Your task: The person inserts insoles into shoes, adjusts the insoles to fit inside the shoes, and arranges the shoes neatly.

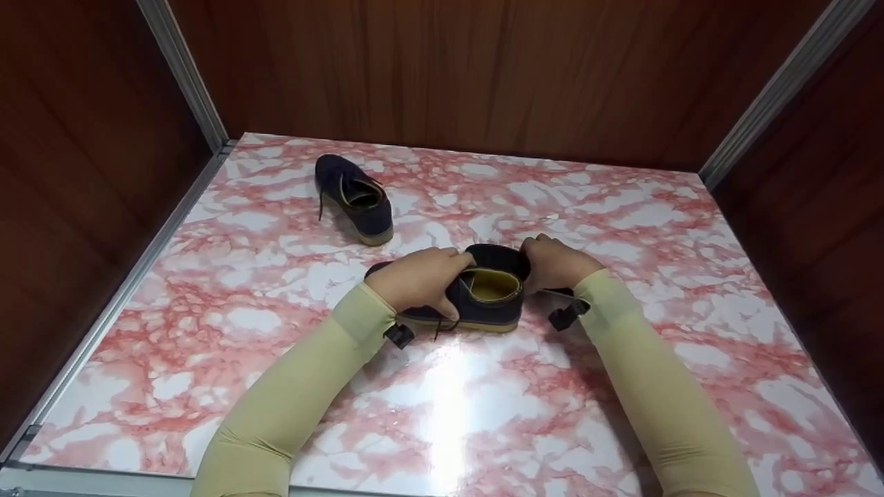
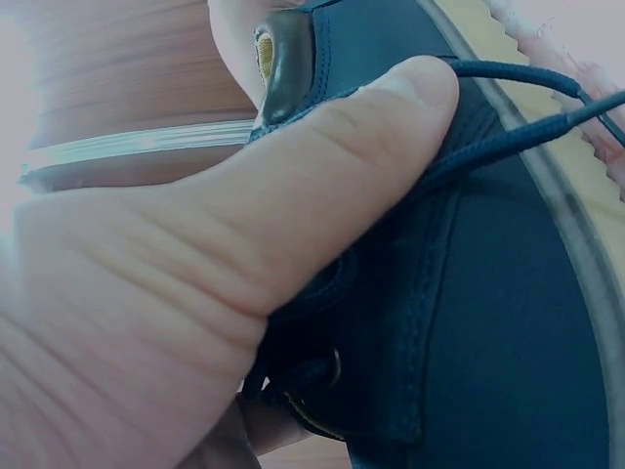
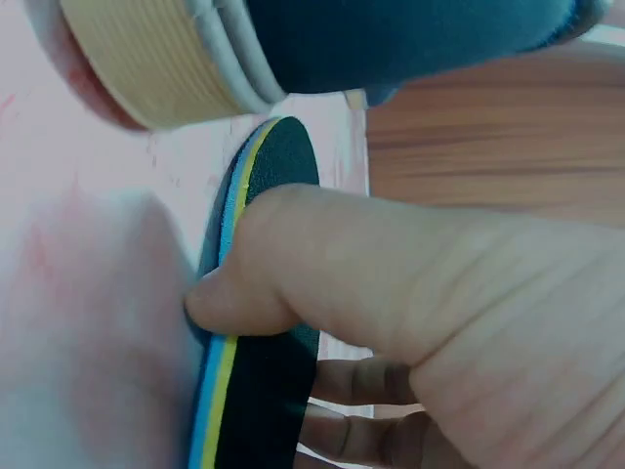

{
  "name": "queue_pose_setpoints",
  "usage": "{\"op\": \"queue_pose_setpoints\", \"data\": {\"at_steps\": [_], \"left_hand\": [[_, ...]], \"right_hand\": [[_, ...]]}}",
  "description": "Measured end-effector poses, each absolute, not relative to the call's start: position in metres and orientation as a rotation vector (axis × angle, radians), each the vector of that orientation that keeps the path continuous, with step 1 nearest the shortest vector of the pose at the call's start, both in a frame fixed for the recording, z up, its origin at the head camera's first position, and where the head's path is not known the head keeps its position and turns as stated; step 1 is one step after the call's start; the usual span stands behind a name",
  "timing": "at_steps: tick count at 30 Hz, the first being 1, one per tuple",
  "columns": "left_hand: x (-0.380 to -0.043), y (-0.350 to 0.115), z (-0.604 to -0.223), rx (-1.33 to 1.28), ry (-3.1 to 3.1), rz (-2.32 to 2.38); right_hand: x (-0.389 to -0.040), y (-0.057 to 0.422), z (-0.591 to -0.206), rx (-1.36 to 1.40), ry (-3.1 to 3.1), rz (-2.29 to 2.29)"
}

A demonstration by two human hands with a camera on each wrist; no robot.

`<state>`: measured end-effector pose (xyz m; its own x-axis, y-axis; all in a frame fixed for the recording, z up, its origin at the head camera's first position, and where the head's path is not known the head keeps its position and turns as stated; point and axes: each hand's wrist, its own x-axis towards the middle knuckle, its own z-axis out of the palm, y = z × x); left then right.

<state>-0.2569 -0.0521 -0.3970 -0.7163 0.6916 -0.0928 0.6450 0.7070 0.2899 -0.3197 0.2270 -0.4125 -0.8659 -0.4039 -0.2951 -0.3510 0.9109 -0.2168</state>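
Note:
A dark blue lace-up shoe (image 1: 490,314) with a tan sole stands on the table, its yellow-lined opening facing up. My left hand (image 1: 414,276) grips it over the laced front. In the left wrist view the thumb (image 2: 410,98) presses beside the laces (image 2: 518,70). My right hand (image 1: 558,264) is at the heel end, pinching a black insole (image 3: 269,391) with a yellow and blue layered edge. One end of the insole shows behind the shoe's opening in the head view. The shoe's heel (image 3: 156,59) is close to the insole in the right wrist view.
A matching dark blue shoe (image 1: 373,219) stands farther back on the left, laces loose. The red and white marbled table (image 1: 262,386) is enclosed by dark wood panels (image 1: 449,76) at the back and sides, with metal corner posts (image 1: 780,90).

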Motion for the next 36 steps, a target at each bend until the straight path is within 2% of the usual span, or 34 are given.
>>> {"op": "queue_pose_setpoints", "data": {"at_steps": [8, 26, 36], "left_hand": [[-0.256, -0.051, -0.397, 1.076, 2.724, 0.344], [-0.254, -0.048, -0.396, 1.077, 2.712, 0.357], [-0.255, -0.053, -0.397, 1.096, 2.722, 0.345]], "right_hand": [[-0.312, 0.231, -0.418, -0.492, 2.771, -0.272], [-0.299, 0.234, -0.429, -0.608, 2.939, -0.369], [-0.296, 0.237, -0.417, -0.515, 2.879, -0.456]]}}
